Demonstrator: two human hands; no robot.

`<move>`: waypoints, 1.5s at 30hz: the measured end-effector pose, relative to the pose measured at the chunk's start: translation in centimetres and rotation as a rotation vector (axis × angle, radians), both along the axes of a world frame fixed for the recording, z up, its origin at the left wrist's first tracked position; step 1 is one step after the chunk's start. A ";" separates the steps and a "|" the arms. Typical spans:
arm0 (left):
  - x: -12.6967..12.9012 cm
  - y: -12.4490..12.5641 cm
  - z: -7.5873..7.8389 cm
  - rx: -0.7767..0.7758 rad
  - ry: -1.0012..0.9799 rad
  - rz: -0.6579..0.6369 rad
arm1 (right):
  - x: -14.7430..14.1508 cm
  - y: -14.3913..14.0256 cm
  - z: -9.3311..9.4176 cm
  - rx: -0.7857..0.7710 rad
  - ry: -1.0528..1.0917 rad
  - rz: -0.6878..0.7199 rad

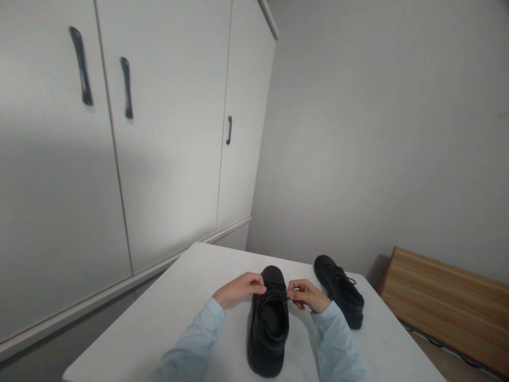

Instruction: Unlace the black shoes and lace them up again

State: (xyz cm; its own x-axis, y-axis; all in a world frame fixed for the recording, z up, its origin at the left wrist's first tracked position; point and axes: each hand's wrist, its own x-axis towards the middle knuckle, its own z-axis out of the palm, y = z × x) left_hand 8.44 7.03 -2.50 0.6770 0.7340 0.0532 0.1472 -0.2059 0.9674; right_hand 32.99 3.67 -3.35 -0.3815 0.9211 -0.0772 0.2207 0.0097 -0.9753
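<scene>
At lower centre, our right hand (310,295) pinches a lace (275,290) of the black shoe (269,322). Our left hand (239,288) meets its left edge; we cannot tell whether it grips.

Dim, diffuse light, soft shadows, slight blur

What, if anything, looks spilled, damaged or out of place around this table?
Nothing stands out. The nearer shoe and farther shoe sit upright on the table, no spill or damage shows, and the left hand and right hand are at the nearer shoe's laces.
</scene>
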 end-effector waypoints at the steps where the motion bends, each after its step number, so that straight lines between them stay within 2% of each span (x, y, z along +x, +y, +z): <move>1: 0.0 0.0 -0.1 -0.004 0.002 -0.004 | 0.1 0.0 -0.1 -0.002 0.007 0.002; 13: -0.6 1.0 -1.2 -0.003 0.006 -0.053 | 0.1 0.1 -0.4 0.042 0.025 0.068; 27: -0.8 0.6 -0.8 -0.020 0.070 -0.054 | 0.7 0.7 -1.0 0.039 -0.033 0.082; 30: -0.6 0.8 -0.8 -0.002 0.005 -0.007 | 0.8 0.7 -0.7 0.052 -0.014 0.052; 35: -0.3 1.4 -1.5 0.027 -0.066 0.160 | 0.8 0.3 0.2 0.113 0.086 -0.042; 37: -0.2 1.6 -1.9 0.092 -0.028 0.223 | 0.7 0.0 0.8 0.146 0.155 -0.093; 41: 0.0 1.6 -2.8 0.350 0.080 0.319 | 0.4 -0.6 1.9 0.217 0.282 -0.181; 45: 0.1 1.5 -3.1 0.462 0.168 0.334 | -0.3 -1.2 3.2 0.301 0.340 -0.203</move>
